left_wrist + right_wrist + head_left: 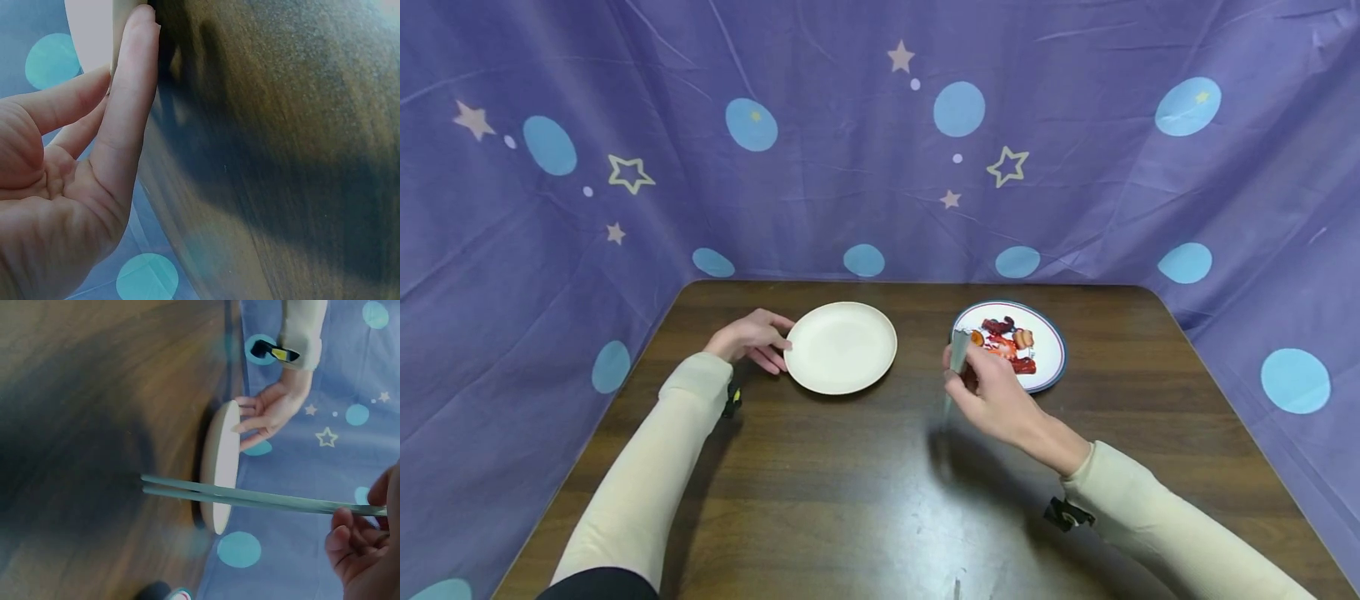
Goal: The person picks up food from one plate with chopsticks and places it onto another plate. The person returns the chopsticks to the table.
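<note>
My left hand (752, 340) holds the rim of an empty cream plate (841, 348) at its left side. In the left wrist view the thumb and fingers (128, 106) meet at the plate's edge. My right hand (1000, 400) grips a pair of pale green chopsticks (269, 499), which slant down over the table with nothing between their tips. Behind that hand sits a white plate with a blue rim (1054, 367), bearing several food pieces (1000, 343), some red and some brown. The hand partly hides this plate in the head view.
Both plates are toward the far side of a dark brown wooden table (850, 483). A purple curtain (850, 167) with stars and blue dots surrounds its back and sides. Dark bands (1067, 514) sit on both sleeves.
</note>
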A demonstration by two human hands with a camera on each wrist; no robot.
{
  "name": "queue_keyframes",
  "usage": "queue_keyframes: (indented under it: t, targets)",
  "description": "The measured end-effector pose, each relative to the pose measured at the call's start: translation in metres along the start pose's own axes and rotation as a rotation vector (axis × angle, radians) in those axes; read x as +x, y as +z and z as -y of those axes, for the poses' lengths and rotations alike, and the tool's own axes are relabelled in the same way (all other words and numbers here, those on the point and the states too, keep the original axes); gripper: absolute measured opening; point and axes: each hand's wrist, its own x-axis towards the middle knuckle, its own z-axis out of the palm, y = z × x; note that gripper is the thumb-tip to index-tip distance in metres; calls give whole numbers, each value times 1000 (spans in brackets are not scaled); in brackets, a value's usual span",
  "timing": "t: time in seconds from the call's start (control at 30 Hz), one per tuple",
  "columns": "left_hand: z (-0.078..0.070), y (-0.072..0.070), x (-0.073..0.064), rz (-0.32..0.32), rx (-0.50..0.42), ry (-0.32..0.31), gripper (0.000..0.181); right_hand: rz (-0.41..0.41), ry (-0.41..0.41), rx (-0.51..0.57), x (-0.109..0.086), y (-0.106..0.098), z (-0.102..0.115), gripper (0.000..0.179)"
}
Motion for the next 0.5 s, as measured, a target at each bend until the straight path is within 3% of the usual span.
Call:
queue_keyframes:
  t: [0.13, 0.5]
  targets:
    - [1, 1, 1, 4, -2, -6, 65, 4, 53, -28, 1, -6, -1, 9]
    - [1, 1, 0, 2, -2, 13, 64, 138, 376, 15, 9, -20, 22, 4]
